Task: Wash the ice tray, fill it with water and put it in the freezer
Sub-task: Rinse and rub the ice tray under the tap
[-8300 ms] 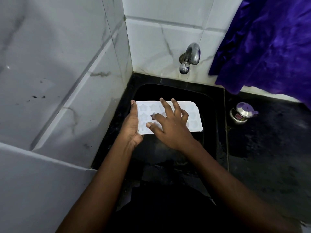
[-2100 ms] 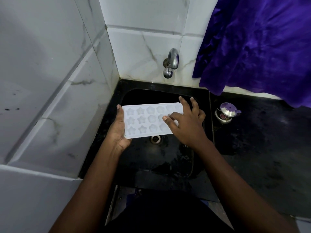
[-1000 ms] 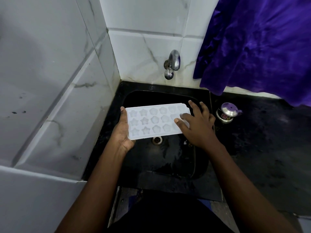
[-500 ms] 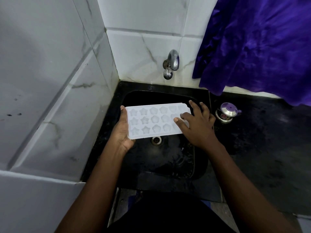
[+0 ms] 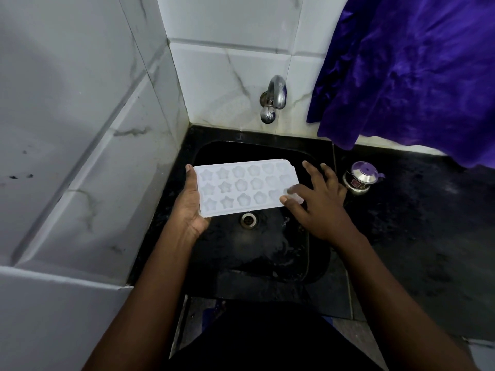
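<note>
A white ice tray (image 5: 242, 187) with star and flower shaped cells is held level over the black sink (image 5: 318, 263), cells facing up. My left hand (image 5: 190, 203) grips its left end, thumb along the edge and palm beneath. My right hand (image 5: 317, 203) lies at the tray's right end with fingers spread; the thumb and index finger touch its near right corner. A steel tap (image 5: 273, 99) juts from the tiled back wall above the sink, and no water runs from it.
The drain (image 5: 248, 219) shows just below the tray. A small steel pot with a purple lid (image 5: 361, 178) stands on the black counter (image 5: 428, 236) right of the sink. Purple cloth (image 5: 417, 70) hangs over the counter's back. White tiled walls close in the left side.
Over eight seconds the tray was raised from the sink bottom and my right hand slid from its middle to its right end. In the last second almost nothing moved.
</note>
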`<state>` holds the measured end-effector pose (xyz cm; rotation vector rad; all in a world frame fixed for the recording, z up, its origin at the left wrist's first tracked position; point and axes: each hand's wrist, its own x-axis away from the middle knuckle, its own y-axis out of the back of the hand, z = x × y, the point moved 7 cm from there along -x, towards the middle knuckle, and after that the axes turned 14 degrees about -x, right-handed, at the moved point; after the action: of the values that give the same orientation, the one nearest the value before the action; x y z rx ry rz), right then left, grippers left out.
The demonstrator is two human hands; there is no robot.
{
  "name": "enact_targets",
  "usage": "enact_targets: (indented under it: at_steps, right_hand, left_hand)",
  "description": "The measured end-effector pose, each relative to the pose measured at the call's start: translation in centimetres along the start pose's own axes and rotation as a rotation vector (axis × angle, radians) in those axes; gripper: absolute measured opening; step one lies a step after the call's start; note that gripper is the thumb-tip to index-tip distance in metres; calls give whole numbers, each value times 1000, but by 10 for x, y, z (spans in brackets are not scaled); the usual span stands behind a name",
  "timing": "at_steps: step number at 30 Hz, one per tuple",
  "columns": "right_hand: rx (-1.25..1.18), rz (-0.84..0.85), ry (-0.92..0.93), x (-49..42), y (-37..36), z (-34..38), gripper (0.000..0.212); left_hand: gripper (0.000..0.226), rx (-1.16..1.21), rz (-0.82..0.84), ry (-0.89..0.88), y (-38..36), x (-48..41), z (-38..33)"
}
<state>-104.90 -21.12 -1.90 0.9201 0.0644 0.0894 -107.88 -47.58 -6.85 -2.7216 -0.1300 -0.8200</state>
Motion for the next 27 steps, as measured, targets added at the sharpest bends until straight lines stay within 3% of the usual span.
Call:
enact_targets:
  at_steps: [13, 27]
  right_hand:
    - [61, -14, -26, 2, -2, 9, 38]
    - [19, -38, -40, 5, -8, 13, 40]
  left_hand:
    - [83, 0, 11, -8, 6, -3, 3]
    - [75, 3, -2, -11, 11, 0, 0]
